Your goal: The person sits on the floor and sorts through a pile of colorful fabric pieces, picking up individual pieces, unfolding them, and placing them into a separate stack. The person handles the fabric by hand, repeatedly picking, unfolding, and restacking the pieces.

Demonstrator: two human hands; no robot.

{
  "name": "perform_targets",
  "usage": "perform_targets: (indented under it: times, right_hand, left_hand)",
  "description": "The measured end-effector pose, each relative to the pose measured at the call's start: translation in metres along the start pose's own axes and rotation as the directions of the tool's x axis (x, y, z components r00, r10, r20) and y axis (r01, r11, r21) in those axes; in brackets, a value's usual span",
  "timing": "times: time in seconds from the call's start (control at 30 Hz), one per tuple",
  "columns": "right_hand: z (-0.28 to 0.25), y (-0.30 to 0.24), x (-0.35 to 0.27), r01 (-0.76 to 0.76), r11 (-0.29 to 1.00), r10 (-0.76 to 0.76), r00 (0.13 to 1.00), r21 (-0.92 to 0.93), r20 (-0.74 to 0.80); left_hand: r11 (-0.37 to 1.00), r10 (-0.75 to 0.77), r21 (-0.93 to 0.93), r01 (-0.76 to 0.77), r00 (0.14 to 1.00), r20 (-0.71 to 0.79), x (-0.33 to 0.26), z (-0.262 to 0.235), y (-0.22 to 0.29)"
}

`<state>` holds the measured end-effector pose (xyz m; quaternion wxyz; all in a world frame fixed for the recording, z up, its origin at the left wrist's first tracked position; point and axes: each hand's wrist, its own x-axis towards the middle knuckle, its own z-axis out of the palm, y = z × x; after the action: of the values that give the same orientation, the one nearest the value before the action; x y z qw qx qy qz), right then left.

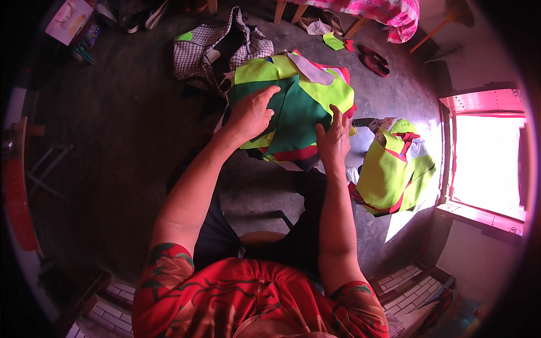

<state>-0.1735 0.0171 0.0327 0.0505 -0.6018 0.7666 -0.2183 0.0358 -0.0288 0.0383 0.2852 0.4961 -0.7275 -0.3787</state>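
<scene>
In front of me is a stack of cloth pieces in yellow-green, dark red and other colours. A dark green cloth piece (304,121) lies across its top, with a yellow-green piece (332,96) and a grey-lilac piece (311,70) beyond it. My left hand (252,114) rests on the left part of the green cloth, index finger stretched out and palm down. At the right edge of the stack, my right hand (335,139) touches the cloth with its fingers extended and thumb apart. Neither hand visibly grips anything.
A yellow-green and red cloth bundle (389,174) sits at right, near a bright window (487,163). Beyond the stack lies a checked cloth (194,53). Dark red shoes (375,61) and cloth scraps (333,41) are on the floor near a pink-covered table (401,22).
</scene>
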Motion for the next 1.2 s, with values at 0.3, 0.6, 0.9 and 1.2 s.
perform_targets:
  times: [0.3, 0.6, 0.9, 1.2]
  right_hand:
    - [0.003, -0.001, 0.0, 0.142, 0.99, -0.143, 0.986, 0.024, 0.08]
    - [0.016, -0.009, -0.012, 0.19, 0.98, -0.173, 0.958, -0.055, 0.23]
    - [0.02, -0.009, -0.016, 0.115, 0.993, -0.104, 0.969, -0.037, 0.223]
    - [-0.038, -0.011, -0.026, 0.164, 0.969, -0.178, 0.982, 0.185, 0.061]
  left_hand:
    - [0.956, 0.099, 0.258, -0.138, 0.982, 0.16, -0.002, 0.004, 0.003]
    - [0.813, 0.18, 0.499, -0.3, 0.945, 0.275, -0.009, 0.029, -0.011]
    - [0.783, 0.024, 0.574, -0.241, 0.933, 0.359, -0.004, 0.031, -0.003]
    - [0.775, -0.001, 0.589, -0.229, 0.931, 0.364, -0.004, 0.03, 0.008]
